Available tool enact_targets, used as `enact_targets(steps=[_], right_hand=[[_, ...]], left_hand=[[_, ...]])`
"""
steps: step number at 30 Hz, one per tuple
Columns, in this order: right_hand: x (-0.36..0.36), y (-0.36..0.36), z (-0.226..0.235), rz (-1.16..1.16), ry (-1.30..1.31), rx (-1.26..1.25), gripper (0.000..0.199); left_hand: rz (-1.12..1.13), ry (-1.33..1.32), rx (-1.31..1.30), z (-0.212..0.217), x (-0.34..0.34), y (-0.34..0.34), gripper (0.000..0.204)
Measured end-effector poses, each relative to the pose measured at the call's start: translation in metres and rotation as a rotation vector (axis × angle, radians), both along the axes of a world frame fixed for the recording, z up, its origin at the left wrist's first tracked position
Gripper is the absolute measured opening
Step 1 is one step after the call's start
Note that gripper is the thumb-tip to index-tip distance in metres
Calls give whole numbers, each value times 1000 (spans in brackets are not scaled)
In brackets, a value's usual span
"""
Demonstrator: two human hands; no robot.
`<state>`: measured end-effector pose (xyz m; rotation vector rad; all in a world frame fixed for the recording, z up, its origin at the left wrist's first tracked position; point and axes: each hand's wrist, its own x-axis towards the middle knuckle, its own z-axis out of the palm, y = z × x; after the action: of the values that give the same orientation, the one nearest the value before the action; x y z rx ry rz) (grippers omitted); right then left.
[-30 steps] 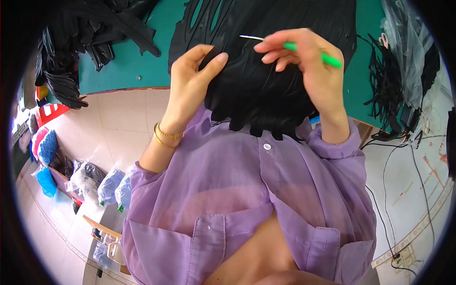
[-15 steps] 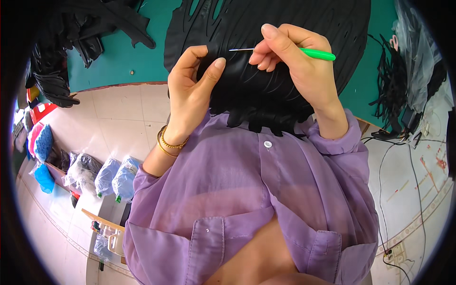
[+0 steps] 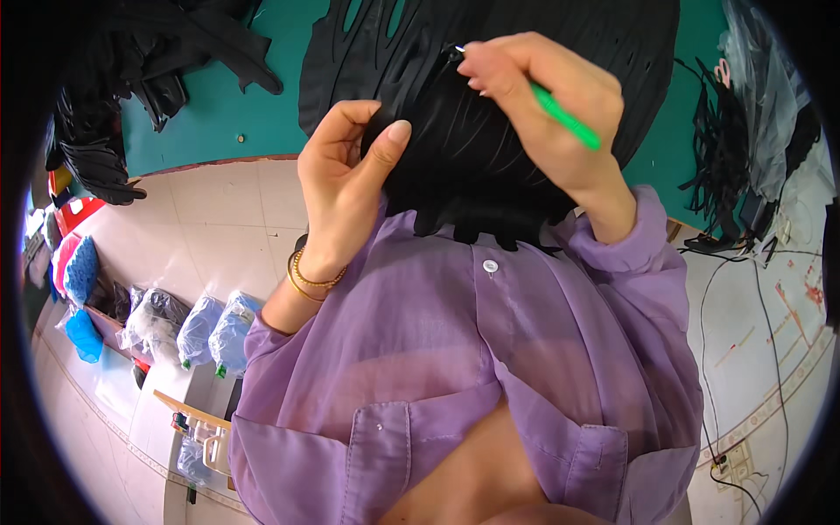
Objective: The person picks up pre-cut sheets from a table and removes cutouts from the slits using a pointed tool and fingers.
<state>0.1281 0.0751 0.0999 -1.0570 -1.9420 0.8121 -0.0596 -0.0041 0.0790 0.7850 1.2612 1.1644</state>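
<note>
Black strips (image 3: pixel 472 166) before teal table (image 3: pixel 254 114)

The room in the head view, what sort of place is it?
Probably a small craft or sewing workshop. The hands work a green-handled needle tool into a black cut piece over a teal work table, more black cut pieces are piled there, and bagged goods line the tiled floor.
</note>
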Motion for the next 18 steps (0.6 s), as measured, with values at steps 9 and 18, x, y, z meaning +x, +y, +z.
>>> enact_targets(steps=[9, 18], right_hand=[[4, 3, 25, -12, 202, -545, 33], [18, -24, 23, -102, 365, -741, 37]], left_hand=[[-158, -75, -216, 8, 7, 12, 16], [-186, 52, -165, 7, 7, 9, 15]])
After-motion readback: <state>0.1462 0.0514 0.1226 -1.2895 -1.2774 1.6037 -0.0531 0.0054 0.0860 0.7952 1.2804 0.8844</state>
